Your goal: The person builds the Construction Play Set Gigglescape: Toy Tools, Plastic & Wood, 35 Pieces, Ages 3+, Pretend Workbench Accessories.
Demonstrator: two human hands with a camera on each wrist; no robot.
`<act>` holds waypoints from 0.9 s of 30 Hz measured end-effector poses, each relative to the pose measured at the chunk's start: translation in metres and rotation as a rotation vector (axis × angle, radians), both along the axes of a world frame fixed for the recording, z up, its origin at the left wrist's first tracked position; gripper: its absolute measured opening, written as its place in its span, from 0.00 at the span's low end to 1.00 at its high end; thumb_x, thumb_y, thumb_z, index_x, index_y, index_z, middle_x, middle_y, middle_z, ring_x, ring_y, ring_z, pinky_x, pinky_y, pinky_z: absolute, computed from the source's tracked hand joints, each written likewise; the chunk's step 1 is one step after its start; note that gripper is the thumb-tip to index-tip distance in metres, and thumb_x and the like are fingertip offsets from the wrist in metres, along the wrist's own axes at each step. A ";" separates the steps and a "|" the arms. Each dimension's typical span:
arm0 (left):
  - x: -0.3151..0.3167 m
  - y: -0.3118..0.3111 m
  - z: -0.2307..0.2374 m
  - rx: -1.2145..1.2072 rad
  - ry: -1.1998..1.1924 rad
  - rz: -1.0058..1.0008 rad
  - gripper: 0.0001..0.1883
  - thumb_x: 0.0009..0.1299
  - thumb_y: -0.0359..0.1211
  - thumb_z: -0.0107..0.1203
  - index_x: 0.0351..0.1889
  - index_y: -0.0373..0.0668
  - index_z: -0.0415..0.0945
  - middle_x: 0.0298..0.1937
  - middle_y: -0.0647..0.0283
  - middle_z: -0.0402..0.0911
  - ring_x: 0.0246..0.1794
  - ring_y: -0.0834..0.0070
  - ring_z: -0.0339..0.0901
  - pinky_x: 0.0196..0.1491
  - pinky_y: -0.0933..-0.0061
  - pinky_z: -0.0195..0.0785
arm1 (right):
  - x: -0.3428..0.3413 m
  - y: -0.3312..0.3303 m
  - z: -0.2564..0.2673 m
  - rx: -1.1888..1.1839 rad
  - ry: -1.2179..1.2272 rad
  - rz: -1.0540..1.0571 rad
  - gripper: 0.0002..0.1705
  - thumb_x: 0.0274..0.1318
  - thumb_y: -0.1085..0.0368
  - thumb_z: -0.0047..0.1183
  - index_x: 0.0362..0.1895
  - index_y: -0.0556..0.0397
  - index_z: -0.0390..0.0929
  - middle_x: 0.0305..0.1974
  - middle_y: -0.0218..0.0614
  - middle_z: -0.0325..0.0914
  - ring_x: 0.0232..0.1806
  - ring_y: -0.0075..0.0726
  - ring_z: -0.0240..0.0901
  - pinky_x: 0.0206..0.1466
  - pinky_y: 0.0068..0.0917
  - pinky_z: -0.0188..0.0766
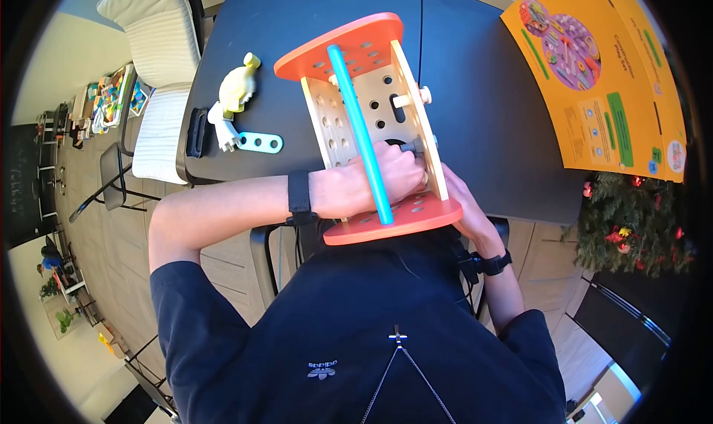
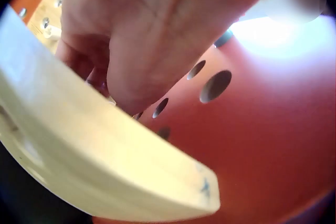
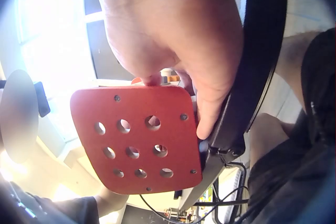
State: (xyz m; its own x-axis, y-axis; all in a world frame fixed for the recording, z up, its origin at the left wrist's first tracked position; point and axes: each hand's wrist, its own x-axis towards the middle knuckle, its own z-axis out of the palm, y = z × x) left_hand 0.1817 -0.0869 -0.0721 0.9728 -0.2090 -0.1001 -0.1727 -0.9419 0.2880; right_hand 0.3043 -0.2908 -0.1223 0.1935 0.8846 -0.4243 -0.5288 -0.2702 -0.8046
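A toy toolbox (image 1: 396,217) with red perforated end panels, pale wooden sides and a blue rod handle (image 1: 359,130) is at the table's near edge. My left hand (image 1: 394,173) reaches inside it under the rod, fingers curled by the right side panel (image 1: 420,112). Beside its knuckles a grey bolt (image 1: 413,148) shows; the fingertips are hidden, and I cannot tell what they hold. My right hand (image 1: 464,205) grips the toolbox from outside, its fingers at the edge of the red end panel (image 3: 139,140) in the right wrist view. A pale peg (image 1: 412,98) sits through the side panel.
On the table's left lie a yellow toy piece (image 1: 236,89), a white piece (image 1: 223,127), a light-blue strip with holes (image 1: 261,142) and a black case (image 1: 197,133). An orange box (image 1: 594,75) stands at the right above a decorated green tree (image 1: 624,223). A white-cushioned chair (image 1: 160,123) is beside the table.
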 end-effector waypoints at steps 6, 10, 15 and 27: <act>-0.010 0.003 -0.002 0.081 -0.176 -0.022 0.15 0.77 0.39 0.56 0.48 0.35 0.78 0.20 0.56 0.80 0.19 0.58 0.85 0.22 0.60 0.75 | 0.001 0.000 -0.002 0.012 0.004 0.007 0.31 0.84 0.56 0.42 0.81 0.59 0.60 0.73 0.40 0.69 0.77 0.33 0.62 0.81 0.35 0.58; -0.001 0.003 0.028 0.037 0.087 -0.068 0.12 0.73 0.34 0.56 0.44 0.32 0.79 0.25 0.55 0.85 0.24 0.59 0.88 0.26 0.60 0.78 | 0.002 -0.001 -0.005 0.014 -0.012 0.035 0.31 0.84 0.56 0.42 0.81 0.59 0.60 0.73 0.40 0.69 0.77 0.33 0.62 0.81 0.35 0.57; -0.003 0.000 0.004 0.082 -0.004 -0.035 0.11 0.75 0.35 0.55 0.44 0.35 0.77 0.26 0.57 0.85 0.25 0.61 0.88 0.26 0.60 0.78 | 0.001 -0.002 -0.005 0.006 -0.002 0.011 0.31 0.85 0.56 0.42 0.81 0.59 0.60 0.73 0.40 0.68 0.77 0.33 0.62 0.81 0.35 0.57; -0.011 0.001 0.002 0.094 -0.104 -0.026 0.18 0.81 0.46 0.54 0.46 0.38 0.77 0.19 0.58 0.80 0.17 0.63 0.84 0.20 0.63 0.73 | 0.003 -0.002 -0.007 0.012 -0.037 0.054 0.33 0.84 0.53 0.43 0.81 0.58 0.59 0.74 0.40 0.67 0.78 0.34 0.61 0.81 0.37 0.57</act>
State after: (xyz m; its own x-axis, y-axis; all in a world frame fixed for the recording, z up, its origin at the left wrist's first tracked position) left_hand 0.1712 -0.0860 -0.0701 0.9734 -0.2284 -0.0192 -0.2215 -0.9587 0.1784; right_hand 0.3069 -0.2928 -0.1290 0.1613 0.8989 -0.4073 -0.4834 -0.2879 -0.8267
